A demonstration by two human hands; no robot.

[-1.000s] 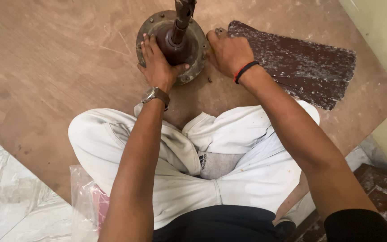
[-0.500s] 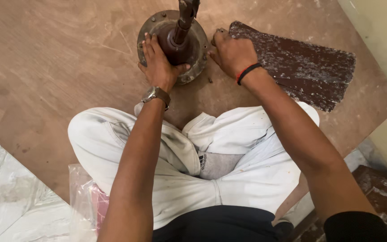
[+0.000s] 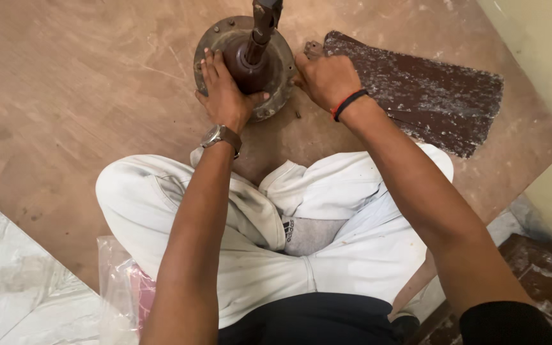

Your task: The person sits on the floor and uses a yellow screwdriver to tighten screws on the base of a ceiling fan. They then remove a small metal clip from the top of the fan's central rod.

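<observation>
Looking down from the head camera, I log this moment as follows.

Left hand: my left hand (image 3: pixel 225 96) lies flat on the near-left part of the round motor housing (image 3: pixel 245 64), fingers spread apart and pointing away from me, thumb hooked toward the central hub. It presses on the housing and is not closed around anything.

Right hand: my right hand (image 3: pixel 326 78) sits at the housing's right rim, knuckles up, fingers curled together under the palm. I cannot tell whether they pinch anything (the fingertips are hidden).

Housing: a dusty, rust-brown disc with small holes around its flange, lying on the wooden board (image 3: pixel 84 108) just beyond my fingertips, between the 2 hands.

Shaft: a dark rod (image 3: pixel 262 29) rises from the hub, just past my left fingertips, and runs out of the top of the picture.

Blade: 1 brown, speckled flat blade (image 3: pixel 416 89) lies on the board to the right of my right-hand fingers, its narrow end next to the knuckles.

Wrists: a watch (image 3: pixel 220 136) on the left, a red-and-black band (image 3: pixel 347 104) on the right.

Legs: white trousers (image 3: pixel 276 236), crossed, on the near side of both hands.

Bag: a clear plastic bag (image 3: pixel 119 287) lies near my left knee, well apart from the fingers.
</observation>
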